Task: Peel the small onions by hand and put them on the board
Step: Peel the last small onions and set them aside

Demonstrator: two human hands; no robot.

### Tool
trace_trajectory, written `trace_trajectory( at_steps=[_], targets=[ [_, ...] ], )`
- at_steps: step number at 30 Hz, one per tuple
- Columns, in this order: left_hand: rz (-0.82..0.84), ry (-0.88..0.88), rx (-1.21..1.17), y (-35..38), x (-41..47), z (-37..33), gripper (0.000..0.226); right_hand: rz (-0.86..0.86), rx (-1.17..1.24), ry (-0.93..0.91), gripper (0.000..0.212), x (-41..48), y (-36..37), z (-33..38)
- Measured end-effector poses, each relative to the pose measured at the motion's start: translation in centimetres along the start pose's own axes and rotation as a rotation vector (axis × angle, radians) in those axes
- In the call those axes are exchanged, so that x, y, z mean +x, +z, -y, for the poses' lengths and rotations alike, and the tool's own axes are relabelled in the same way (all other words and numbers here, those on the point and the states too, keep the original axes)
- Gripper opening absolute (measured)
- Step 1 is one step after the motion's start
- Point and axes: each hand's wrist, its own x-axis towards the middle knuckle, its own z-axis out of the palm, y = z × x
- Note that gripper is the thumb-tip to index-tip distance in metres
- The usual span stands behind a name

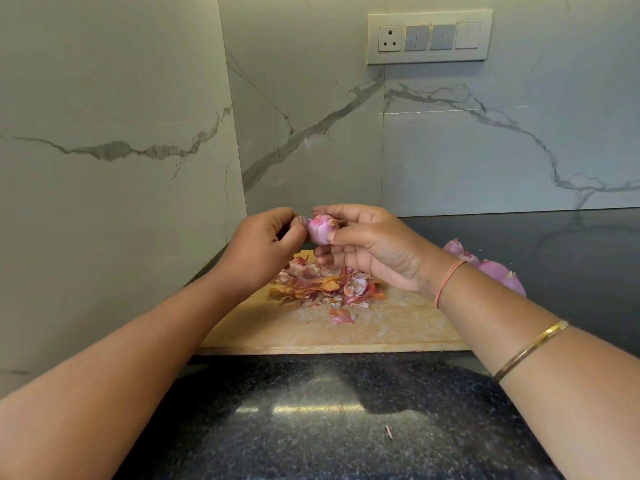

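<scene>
My right hand [372, 245] holds a small pink onion [320, 228] between thumb and fingertips, above the far part of the wooden board [311, 332]. My left hand [263, 245] pinches a strip of the onion's skin at the onion's left side. A heap of orange and purple peels [325, 284] lies on the board below both hands. Several small onions [491, 268] lie in a row on the dark counter beyond my right wrist, partly hidden by it.
The board sits in a corner on a black speckled counter [329, 417], with marble walls to the left and behind. A switch plate with a socket [429, 37] is high on the back wall. One peel scrap [389, 432] lies on the near counter.
</scene>
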Motion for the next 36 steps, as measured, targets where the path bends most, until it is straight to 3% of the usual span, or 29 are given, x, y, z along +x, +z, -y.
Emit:
trace_trajectory(
  at_steps=[8, 12, 16, 22, 28, 36],
  targets=[
    [-0.054, -0.15, 0.107, 0.0, 0.3, 0.4, 0.029, -0.014, -0.09, -0.037, 0.03, -0.1, -0.2, 0.0],
    [-0.045, -0.181, 0.142, -0.2, 0.6, 0.7, 0.011, 0.005, -0.106, -0.034, 0.031, -0.1, -0.3, -0.1],
    [-0.048, -0.134, 0.036, -0.3, 0.7, 0.7, 0.022, -0.027, -0.13, -0.043, 0.03, 0.1, -0.4, -0.2],
    [0.003, -0.01, -0.143, -0.1, 0.2, -0.1, 0.014, -0.045, -0.044, -0.036, 0.025, 0.2, -0.3, -0.1],
    [0.007, 0.12, 0.016, 0.1, 0.0, -0.1, 0.021, -0.035, -0.043, -0.065, 0.014, 0.1, -0.2, 0.0],
    [0.007, 0.22, 0.185, 0.1, 0.1, -0.1, 0.019, -0.044, -0.141, -0.093, 0.015, 0.2, 0.0, -0.3]
  ],
)
